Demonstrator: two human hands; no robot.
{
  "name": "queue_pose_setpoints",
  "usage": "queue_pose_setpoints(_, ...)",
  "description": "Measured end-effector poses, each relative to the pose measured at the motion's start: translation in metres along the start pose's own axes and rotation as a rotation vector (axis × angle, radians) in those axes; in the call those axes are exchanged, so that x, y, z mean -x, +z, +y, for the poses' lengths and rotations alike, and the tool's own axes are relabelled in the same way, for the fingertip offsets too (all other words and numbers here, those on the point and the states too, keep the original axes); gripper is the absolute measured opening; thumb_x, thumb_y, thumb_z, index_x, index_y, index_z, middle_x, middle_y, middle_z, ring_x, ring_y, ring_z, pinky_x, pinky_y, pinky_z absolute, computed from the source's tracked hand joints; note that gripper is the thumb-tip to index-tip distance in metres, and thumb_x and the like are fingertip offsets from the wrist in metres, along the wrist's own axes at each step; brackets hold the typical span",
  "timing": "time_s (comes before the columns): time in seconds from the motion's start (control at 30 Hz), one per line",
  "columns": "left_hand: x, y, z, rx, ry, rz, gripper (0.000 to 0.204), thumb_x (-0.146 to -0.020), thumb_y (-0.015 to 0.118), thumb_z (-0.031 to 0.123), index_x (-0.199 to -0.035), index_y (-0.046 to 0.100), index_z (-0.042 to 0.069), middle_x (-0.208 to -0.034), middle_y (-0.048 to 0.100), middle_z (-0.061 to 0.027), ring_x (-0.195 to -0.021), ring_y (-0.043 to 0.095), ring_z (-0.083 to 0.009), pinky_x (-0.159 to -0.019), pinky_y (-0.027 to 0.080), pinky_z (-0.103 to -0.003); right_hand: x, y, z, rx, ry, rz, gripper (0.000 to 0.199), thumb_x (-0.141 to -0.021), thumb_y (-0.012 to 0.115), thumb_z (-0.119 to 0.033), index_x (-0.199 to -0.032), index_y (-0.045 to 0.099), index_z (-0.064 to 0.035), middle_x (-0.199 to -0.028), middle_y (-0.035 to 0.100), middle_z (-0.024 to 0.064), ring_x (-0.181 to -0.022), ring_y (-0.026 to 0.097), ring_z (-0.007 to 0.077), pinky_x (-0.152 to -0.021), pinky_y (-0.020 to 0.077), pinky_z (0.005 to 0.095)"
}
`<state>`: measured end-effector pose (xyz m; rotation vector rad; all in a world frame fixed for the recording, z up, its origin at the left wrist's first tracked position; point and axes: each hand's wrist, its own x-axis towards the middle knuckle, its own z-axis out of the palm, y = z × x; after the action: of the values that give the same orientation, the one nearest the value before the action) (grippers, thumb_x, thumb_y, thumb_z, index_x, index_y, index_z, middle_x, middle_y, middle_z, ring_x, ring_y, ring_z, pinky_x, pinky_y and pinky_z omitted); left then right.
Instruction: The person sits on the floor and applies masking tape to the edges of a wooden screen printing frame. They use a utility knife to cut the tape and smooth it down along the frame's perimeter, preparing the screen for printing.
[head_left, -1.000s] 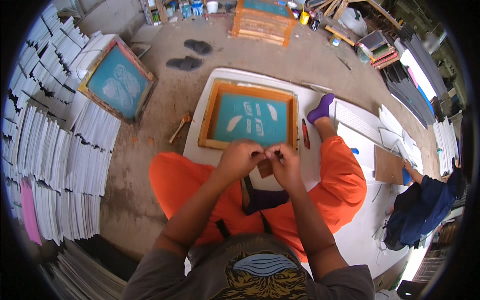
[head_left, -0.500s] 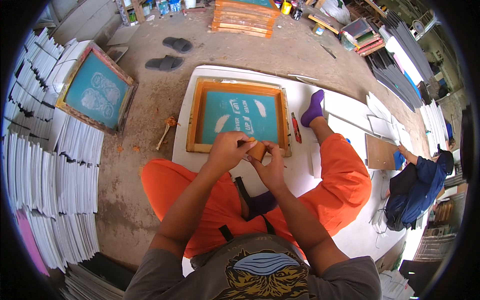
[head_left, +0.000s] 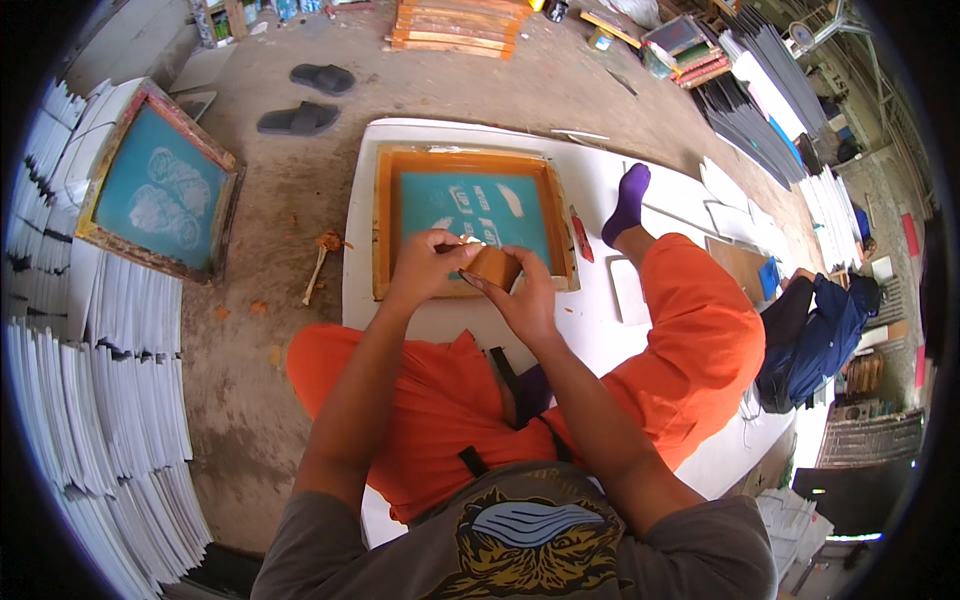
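White board (head_left: 592,322) on the floor (head_left: 250,390). Teal screen (head_left: 478,205), wood-framed, lies flat on it. Right hand (head_left: 528,298): grip clamped on the brown piece (head_left: 496,267). Left hand (head_left: 424,268): fingertips at the piece's left edge; can't tell if that grip is closed. Piece is up over the screen's near side. Red tool (head_left: 582,238) lies just right of the screen.

Smooth brown, roughly rectangular piece (head_left: 494,267) being held up
It is leaning, hovering just twelve o'clock of the view's centre.
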<state>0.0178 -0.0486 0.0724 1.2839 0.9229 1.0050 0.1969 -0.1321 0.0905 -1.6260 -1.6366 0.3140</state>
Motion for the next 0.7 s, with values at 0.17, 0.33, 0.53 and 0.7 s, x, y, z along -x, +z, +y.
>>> queue_pose_setpoints(0.17, 0.001, -0.031, -0.028, 0.198, -0.205, 0.104, 0.026, -0.092, 0.082, 0.02, -0.1, 0.076, -0.004, -0.087, 0.072, -0.007, -0.075, 0.065, -0.0124, -0.07, 0.054, -0.027, -0.015, 0.035, -0.009, 0.039, -0.112, -0.019, 0.065, -0.071, 0.096, -0.024, -0.124, 0.064, -0.0039, -0.117, 0.068, 0.0154, -0.111, 0.063, 0.0348, -0.097, 0.0512, 0.0425)
queue_pose_setpoints(0.33, -0.004, -0.051, -0.041, 0.246, -0.315, 0.162, 0.025, -0.093, 0.082, 0.021, -0.098, 0.075, -0.002, -0.087, 0.071, -0.0061, -0.076, 0.065, -0.0125, -0.071, 0.054, -0.027, -0.024, 0.059, -0.018, 0.028, -0.042, -0.059, 0.064, -0.067, 0.096, -0.024, -0.121, 0.066, -0.0067, -0.113, 0.068, 0.0116, -0.106, 0.062, 0.036, -0.093, 0.0516, 0.0453)
queue_pose_setpoints(0.53, -0.009, -0.048, -0.085, 0.301, -0.359, 0.09, 0.023, -0.094, 0.08, 0.02, -0.096, 0.075, -0.002, -0.086, 0.072, -0.0057, -0.075, 0.064, -0.0114, -0.072, 0.054, -0.027, -0.027, 0.052, -0.003, 0.106, -0.011, -0.139, 0.062, -0.066, 0.096, -0.025, -0.118, 0.067, -0.0089, -0.11, 0.069, 0.0104, -0.103, 0.062, 0.0348, -0.089, 0.0534, 0.0451)
queue_pose_setpoints(0.7, -0.013, -0.03, -0.098, 0.332, -0.44, -0.006, 0.022, -0.094, 0.08, 0.019, -0.098, 0.076, -0.002, -0.085, 0.072, -0.0056, -0.075, 0.064, -0.0113, -0.073, 0.054, -0.027, -0.018, 0.036, 0.023, 0.059, 0.03, -0.171, 0.062, -0.066, 0.096, -0.025, -0.118, 0.067, -0.0091, -0.109, 0.07, 0.0108, -0.099, 0.064, 0.0348, -0.087, 0.0555, 0.0447)
